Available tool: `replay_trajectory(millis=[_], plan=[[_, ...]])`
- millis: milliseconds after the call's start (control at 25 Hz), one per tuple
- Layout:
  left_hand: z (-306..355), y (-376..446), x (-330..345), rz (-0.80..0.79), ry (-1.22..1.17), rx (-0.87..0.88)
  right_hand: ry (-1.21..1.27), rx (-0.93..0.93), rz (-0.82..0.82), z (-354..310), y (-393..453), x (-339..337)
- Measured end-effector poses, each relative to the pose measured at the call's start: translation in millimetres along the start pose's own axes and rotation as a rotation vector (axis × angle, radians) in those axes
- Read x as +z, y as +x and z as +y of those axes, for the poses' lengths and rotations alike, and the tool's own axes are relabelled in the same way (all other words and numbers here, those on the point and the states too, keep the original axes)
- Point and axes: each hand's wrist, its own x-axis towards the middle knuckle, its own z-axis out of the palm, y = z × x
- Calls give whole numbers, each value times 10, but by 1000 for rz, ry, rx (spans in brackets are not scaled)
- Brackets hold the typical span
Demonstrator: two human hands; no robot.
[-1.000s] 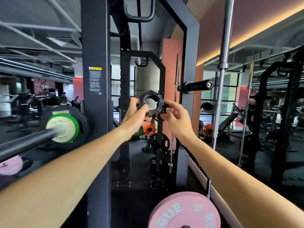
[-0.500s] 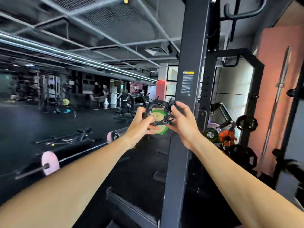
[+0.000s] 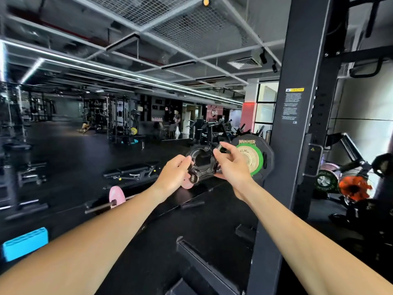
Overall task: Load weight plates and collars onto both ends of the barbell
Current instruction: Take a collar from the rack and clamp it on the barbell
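Note:
I hold a black clamp collar [image 3: 201, 161] out in front of me with both hands. My left hand [image 3: 172, 176] pinches its left rim. My right hand [image 3: 230, 167] grips its right side, with the fingers at the lever. Just below and left of the collar's opening shows a round black bar end cap [image 3: 192, 179]. To the right, past my right hand, a green plate [image 3: 254, 157] sits in front of a larger black plate [image 3: 266, 154] on the barbell. My hands hide the sleeve between the cap and the plates.
A black rack upright [image 3: 297, 124] rises just right of the plates. Stored plates, one orange [image 3: 354, 187], hang behind it. A barbell with pink plates [image 3: 116, 196] lies on the dark floor to the left, near a bench [image 3: 131, 172]. A blue block [image 3: 25, 243] sits at the lower left.
My view has swung left, away from the storage pegs. Both hands have carried the collar across to the loaded bar end, so the green plate now sits right of the collar.

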Motion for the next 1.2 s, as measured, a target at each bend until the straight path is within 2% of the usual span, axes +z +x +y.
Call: replay_trajectory(millis=[200,320,560,720,960,1200], plan=[[-324,170,-237,-41,14,-107,-114,23,54,223,79,356],[-539,277,-320,-153,10,-144,-185,34,127,377,46,507],[-855,467,-297,-403,-53,-77,-352,-53,267,484,-59,623],[-893,577,-171,-422,-144,-66,-429,-19,345,467,-61,587],[-883,986,34,-569,-156,-212,-537,-5,349,484,136,470],[-893,1567,368,-670,-57,-156,-536,44,358,672,616,136]])
